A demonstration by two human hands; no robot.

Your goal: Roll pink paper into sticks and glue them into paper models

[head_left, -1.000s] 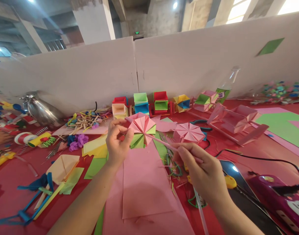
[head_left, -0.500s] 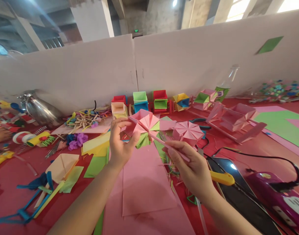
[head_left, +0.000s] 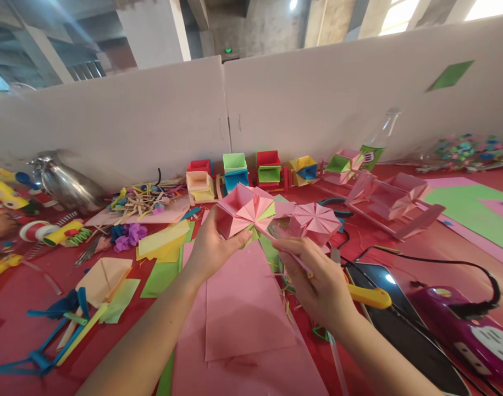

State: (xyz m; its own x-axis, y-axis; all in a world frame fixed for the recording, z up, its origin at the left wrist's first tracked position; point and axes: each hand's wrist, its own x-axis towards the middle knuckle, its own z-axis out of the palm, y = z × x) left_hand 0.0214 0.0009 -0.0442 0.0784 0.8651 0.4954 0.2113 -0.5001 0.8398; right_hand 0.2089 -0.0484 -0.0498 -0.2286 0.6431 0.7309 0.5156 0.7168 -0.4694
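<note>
Held in my left hand (head_left: pixel 214 242) is a folded paper wheel (head_left: pixel 245 206), pink with some green, made of boxlike sections around a pleated centre. My left fingers lie behind it and the thumb presses near its lower edge. My right hand (head_left: pixel 313 269) is closed around a thin pink paper stick (head_left: pixel 290 254), whose far end meets the wheel's centre. Just beyond my right hand a second pink pleated wheel (head_left: pixel 316 221) rests on the table. Pink paper sheets (head_left: pixel 247 308) lie beneath my hands.
Finished paper wheels, among them a red and green one (head_left: pixel 269 168), line the white partition (head_left: pixel 152 115). On the right are a yellow-handled tool (head_left: pixel 369 296), a phone (head_left: pixel 408 324), a purple power strip (head_left: pixel 461 330) and a glass bottle (head_left: pixel 379 137). A metal jug (head_left: pixel 67 179) stands left.
My left hand has turned the paper wheel, so its open pink box faces up more and less green shows. My right hand has shifted slightly left and its fingers have curled further round the stick.
</note>
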